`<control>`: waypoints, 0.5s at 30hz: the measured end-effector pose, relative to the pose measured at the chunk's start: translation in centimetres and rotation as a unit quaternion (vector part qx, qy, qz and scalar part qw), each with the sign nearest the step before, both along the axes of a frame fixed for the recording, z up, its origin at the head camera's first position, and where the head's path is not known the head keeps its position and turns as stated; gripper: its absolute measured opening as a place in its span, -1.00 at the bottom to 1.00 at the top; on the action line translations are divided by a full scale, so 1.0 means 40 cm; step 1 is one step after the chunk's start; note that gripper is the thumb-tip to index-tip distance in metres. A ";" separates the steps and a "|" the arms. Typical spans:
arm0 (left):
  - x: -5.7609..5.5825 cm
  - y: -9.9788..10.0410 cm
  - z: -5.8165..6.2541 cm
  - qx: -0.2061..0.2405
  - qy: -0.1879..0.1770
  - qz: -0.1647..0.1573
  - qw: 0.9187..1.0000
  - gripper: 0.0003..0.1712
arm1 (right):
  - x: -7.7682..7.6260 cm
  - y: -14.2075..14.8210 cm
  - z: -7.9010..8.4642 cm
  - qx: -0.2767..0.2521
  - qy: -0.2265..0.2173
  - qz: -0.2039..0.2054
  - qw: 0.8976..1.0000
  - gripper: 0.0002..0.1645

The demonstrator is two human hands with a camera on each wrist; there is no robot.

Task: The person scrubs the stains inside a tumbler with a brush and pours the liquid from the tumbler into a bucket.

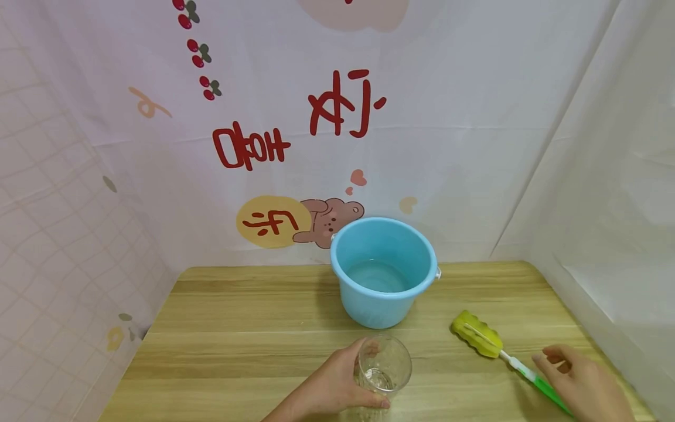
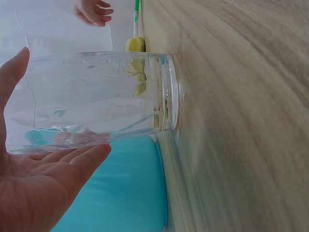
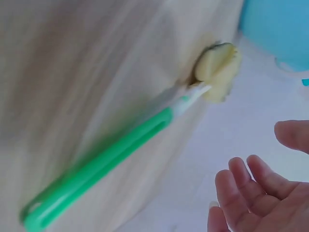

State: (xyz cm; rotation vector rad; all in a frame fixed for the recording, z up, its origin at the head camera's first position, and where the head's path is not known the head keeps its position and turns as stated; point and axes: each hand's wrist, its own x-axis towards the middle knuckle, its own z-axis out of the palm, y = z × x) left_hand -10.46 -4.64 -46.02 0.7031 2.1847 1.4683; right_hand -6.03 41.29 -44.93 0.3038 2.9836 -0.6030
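A clear glass cup (image 1: pixel 396 364) stands upright at the front middle of the table, its base at the wood in the left wrist view. My left hand (image 1: pixel 336 381) holds it from the left, thumb on the near side and fingers round the far side. To the right, a cup brush with a yellow sponge head (image 1: pixel 477 335) and a green handle (image 3: pixel 104 166) lies slantwise on the wood. Over the handle hovers my right hand (image 1: pixel 587 381), its fingers loosely bent and nothing in them; the right wrist view shows a gap between hand and handle.
A light blue bucket (image 1: pixel 375 310) with some water inside stands behind the cup, near the table's back edge. Printed white cloth (image 1: pixel 448 146) hangs behind the wooden table (image 1: pixel 237 328) and along both sides.
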 end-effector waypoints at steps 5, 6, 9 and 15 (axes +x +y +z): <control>0.000 0.000 0.003 -0.001 -0.002 0.001 1.000 -0.15 | -0.004 -0.028 0.025 -0.005 0.058 0.001 0.998 -0.25; 0.000 0.001 0.003 -0.001 -0.001 0.001 1.000 -0.14 | -0.004 -0.033 0.027 -0.006 0.074 0.001 0.997 -0.28; -0.001 0.001 0.003 0.002 0.000 0.002 1.000 -0.14 | -0.003 -0.048 0.036 -0.012 0.112 0.002 0.994 -0.33; -0.002 0.001 0.002 0.003 0.011 0.002 1.000 -0.14 | -0.007 -0.080 0.052 -0.037 0.156 0.007 0.987 -0.34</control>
